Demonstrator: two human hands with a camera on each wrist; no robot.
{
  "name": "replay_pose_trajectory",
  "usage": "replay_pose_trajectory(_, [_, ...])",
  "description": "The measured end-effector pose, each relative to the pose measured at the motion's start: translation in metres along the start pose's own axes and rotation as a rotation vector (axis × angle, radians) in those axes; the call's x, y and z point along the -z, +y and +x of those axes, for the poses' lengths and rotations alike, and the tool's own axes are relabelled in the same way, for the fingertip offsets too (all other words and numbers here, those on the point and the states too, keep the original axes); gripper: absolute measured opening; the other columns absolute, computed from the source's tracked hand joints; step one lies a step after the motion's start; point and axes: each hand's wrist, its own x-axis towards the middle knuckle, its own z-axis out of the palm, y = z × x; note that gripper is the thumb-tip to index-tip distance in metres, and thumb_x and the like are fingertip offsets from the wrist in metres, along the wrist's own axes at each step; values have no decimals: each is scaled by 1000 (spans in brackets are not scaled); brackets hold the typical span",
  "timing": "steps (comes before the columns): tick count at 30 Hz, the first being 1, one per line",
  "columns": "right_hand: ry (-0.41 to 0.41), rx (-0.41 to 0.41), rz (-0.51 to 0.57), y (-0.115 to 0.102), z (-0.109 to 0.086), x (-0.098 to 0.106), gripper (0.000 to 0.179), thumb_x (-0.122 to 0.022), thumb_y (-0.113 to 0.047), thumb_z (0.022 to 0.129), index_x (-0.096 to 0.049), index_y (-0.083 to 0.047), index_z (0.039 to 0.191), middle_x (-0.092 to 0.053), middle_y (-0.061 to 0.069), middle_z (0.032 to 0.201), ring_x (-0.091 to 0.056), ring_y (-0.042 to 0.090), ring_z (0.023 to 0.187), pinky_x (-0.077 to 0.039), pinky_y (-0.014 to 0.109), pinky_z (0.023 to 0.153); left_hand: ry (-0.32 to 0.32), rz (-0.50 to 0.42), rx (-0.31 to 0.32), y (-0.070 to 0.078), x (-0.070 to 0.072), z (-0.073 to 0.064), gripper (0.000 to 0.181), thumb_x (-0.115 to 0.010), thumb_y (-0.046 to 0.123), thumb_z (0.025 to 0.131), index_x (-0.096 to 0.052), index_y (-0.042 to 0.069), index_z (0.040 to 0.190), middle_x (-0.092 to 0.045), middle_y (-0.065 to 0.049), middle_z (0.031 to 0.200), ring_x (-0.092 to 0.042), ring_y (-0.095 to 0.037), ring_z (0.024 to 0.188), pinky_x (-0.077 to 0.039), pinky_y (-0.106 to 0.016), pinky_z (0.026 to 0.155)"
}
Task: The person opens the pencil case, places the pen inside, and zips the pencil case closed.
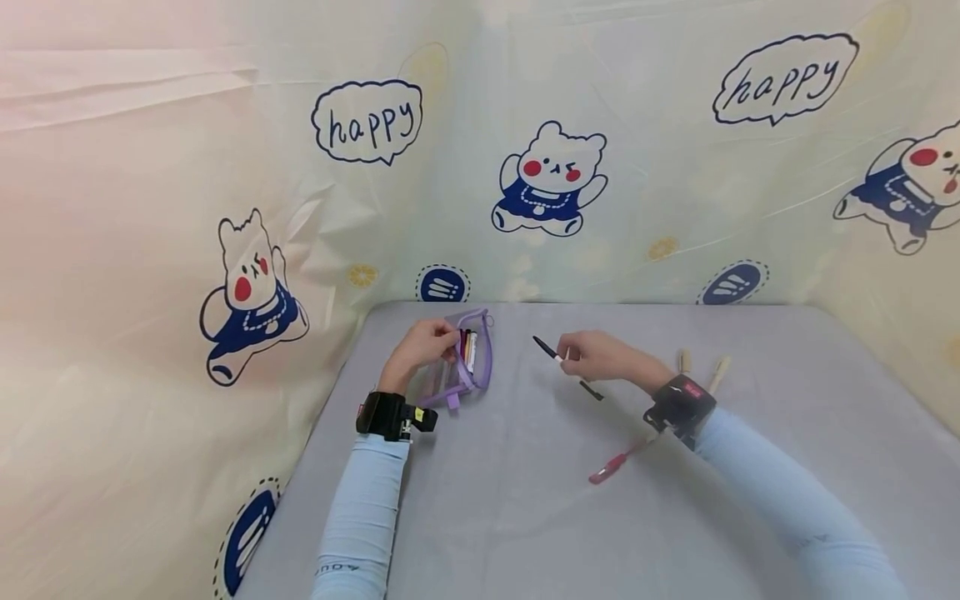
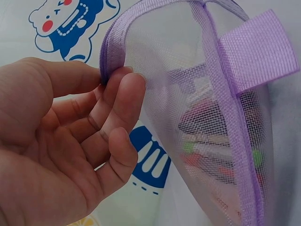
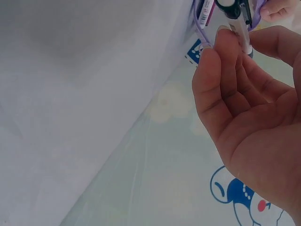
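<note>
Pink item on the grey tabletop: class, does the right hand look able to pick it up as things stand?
Probably not yet: the right hand already holds a black-and-white pen. The near end of the pink item lies uncovered, though, so the way seems otherwise free.

Site: a small, cloth-screened recording corner, by appearance, around a grey desk (image 1: 540, 517). Pale cloth (image 1: 480, 50) rises behind the desk and along both sides, creased like hung fabric, printed with cartoon bears (image 1: 551, 187) and "happy" bubbles (image 1: 367, 122). Black wrist cameras (image 1: 384, 415) support this reading. Cloth fills the background; whether home, office or lab, cannot tell.
</note>
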Motion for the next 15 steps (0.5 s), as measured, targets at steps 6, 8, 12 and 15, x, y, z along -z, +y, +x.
replay_pose_trajectory(6, [18, 27, 54, -8, 7, 2, 18, -56, -18, 93, -62, -8, 107, -64, 7, 77, -57, 13, 57, -47, 27, 56, -7, 22, -21, 1, 0, 0, 21, -53, 17, 100, -66, 1, 104, -67, -11, 86, -66, -17, 71, -56, -47, 86])
replay_pose_trajectory(8, [22, 32, 78, -10, 10, 3, 19, -56, -18, 93, -62, -6, 107, -63, 8, 75, -56, 13, 56, -46, 28, 56, -6, 24, -21, 0, 0, 0, 22, -53, 18, 100, -66, 1, 105, -66, -10, 86, -66, -17, 71, -56, -46, 86])
replay_pose_trajectory(12, [21, 31, 119, -16, 15, 3, 22, -56, -20, 95, -61, -4, 109, -61, 5, 73, -56, 14, 56, -46, 28, 56, -6, 25, -23, 0, 0, 0, 22, -54, 18, 100, -66, 0, 106, -66, -11, 87, -66, -18, 71, -55, -48, 86])
replay_pose_trajectory(15, [23, 29, 148, -19, 20, 1, 20, -57, -19, 95, -61, -5, 108, -59, 3, 71, -56, 14, 56, -46, 28, 56, -5, 27, -21, 0, 0, 0, 21, -54, 18, 99, -66, 1, 104, -66, -11, 88, -66, -18, 72, -55, -48, 86])
